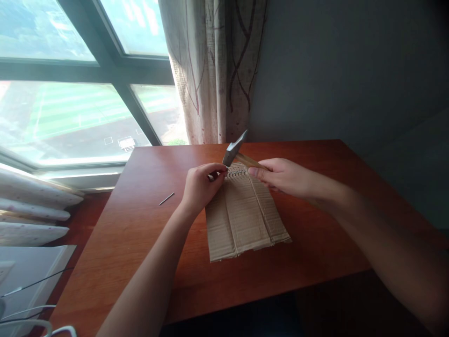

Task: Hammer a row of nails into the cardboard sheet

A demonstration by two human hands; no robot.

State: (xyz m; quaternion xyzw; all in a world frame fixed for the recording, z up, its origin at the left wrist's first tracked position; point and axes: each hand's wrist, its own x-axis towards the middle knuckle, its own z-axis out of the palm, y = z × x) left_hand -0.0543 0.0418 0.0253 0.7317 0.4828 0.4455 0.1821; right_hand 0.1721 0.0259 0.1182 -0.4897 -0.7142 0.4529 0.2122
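Dk wall (333, 70) fills the bg on the R side, w/ a window (105, 72) on the L & a patterned curtain (210, 70) hanging btwn the two. My tabletop (315, 243) is reddish-brown wood, running under both my arms. Cardboard (245, 220) lies flat on it, approx. mid, w/ lengthwise creases & a ragged near edge. Rows of small dk marks cross its far end; too small to tell if holes or bits sticking up.

My R hand (277, 174) is wrapped round the handle of the hammer (247, 160), thumb along the wood. Hammer's tilted, metal head over the cardboard's far L corner, right by my L fingertips; can't tell if it's touching anything. My L hand (203, 182) is at that corner, thumb & index pinched on a tiny dk bit (227, 168), too small to ID.

Cables (45, 278) run at lower L, below tabletop level, nr a wall outlet (6, 270). A thin metal rod (166, 199) lies on the tabletop, L of the cardboard, nr my L wrist, not touching either.
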